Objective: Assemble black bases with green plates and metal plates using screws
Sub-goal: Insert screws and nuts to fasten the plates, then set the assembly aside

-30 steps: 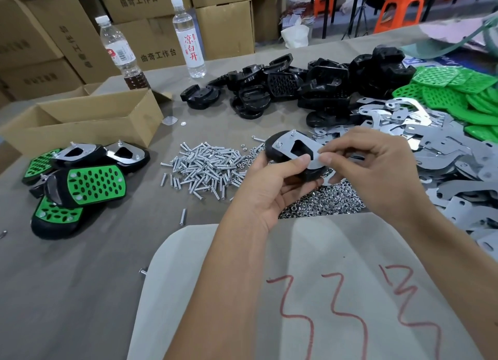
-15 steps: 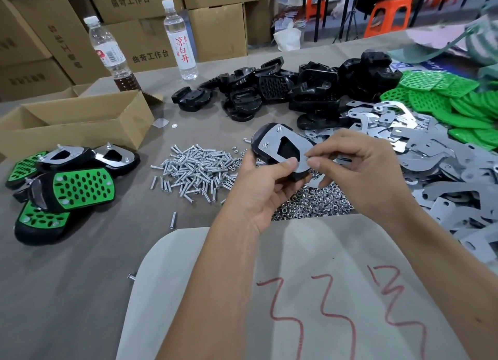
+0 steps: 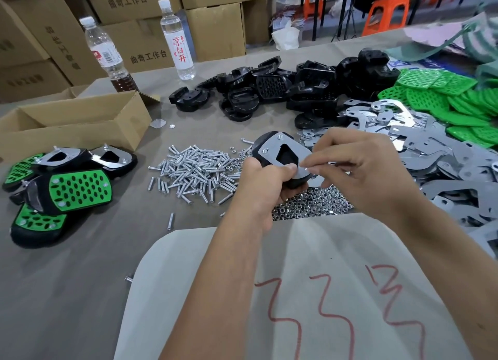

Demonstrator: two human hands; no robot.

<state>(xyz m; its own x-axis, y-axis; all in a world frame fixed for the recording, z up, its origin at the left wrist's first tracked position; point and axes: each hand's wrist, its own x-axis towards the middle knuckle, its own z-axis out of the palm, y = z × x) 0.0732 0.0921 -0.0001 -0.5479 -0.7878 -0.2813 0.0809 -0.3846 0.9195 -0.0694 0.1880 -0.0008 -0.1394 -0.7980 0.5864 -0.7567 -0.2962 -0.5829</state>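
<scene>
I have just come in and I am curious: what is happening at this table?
A person is assembling parts. The left hand grips a black base with a metal plate on it, while the right hand pinches something small at the plate's near corner. Loose screws and finished pieces lie nearby.

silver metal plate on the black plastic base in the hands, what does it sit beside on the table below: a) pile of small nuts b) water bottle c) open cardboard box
a: the silver metal plate on the black plastic base, gripped by the left hand, hangs just above the pile of small nuts.
</scene>
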